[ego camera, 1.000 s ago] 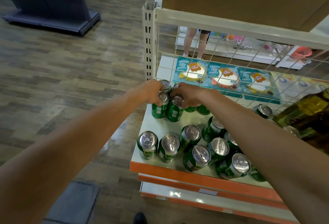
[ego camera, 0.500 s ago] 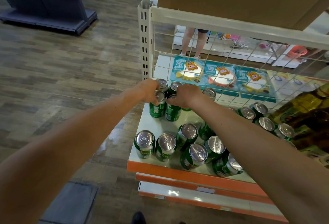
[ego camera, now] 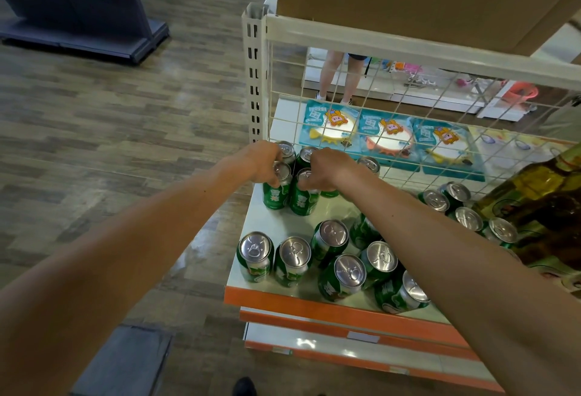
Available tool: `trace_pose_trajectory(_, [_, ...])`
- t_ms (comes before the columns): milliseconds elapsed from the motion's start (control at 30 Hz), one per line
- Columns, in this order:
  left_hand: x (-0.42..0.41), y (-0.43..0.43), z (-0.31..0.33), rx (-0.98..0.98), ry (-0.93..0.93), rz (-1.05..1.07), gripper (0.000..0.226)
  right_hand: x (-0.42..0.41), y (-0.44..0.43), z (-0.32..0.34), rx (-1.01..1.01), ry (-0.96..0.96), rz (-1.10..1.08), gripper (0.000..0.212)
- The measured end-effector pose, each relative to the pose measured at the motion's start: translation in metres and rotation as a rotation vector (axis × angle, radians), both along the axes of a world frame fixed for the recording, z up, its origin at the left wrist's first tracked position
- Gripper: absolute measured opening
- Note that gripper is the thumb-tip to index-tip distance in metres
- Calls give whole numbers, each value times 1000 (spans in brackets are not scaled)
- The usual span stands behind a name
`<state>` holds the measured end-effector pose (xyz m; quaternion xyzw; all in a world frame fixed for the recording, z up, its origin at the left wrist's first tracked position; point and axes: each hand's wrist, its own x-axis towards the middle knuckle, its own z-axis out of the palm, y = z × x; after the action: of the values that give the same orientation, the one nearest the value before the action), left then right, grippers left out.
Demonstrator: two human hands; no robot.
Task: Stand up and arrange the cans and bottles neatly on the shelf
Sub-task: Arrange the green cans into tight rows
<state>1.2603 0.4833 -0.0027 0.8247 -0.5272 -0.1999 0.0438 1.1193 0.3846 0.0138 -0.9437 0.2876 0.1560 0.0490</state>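
Green cans (ego camera: pixel 275 199) stand upright in the back left corner of the shelf (ego camera: pixel 298 301), one gripped on top by the left hand (ego camera: pixel 259 161), its neighbour by the right hand (ego camera: pixel 325 169), with loose cans (ego camera: pixel 290 262) nearer the front.

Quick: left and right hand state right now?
Left hand: closed, gripping the top of the left green can at the back corner of the shelf.
Right hand: closed, gripping the top of the right green can beside it.
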Motion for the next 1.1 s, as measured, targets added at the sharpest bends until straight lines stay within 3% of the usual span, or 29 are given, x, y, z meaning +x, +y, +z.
trace_pose_trajectory(333, [3,2,-2,0,4,13,62,-1,-2,-9,6,-65,-12,45])
trace_pose_trajectory(1100, [-2,-1,-7,-8,6,25,61,-4,-7,-9,5,-17,1,41])
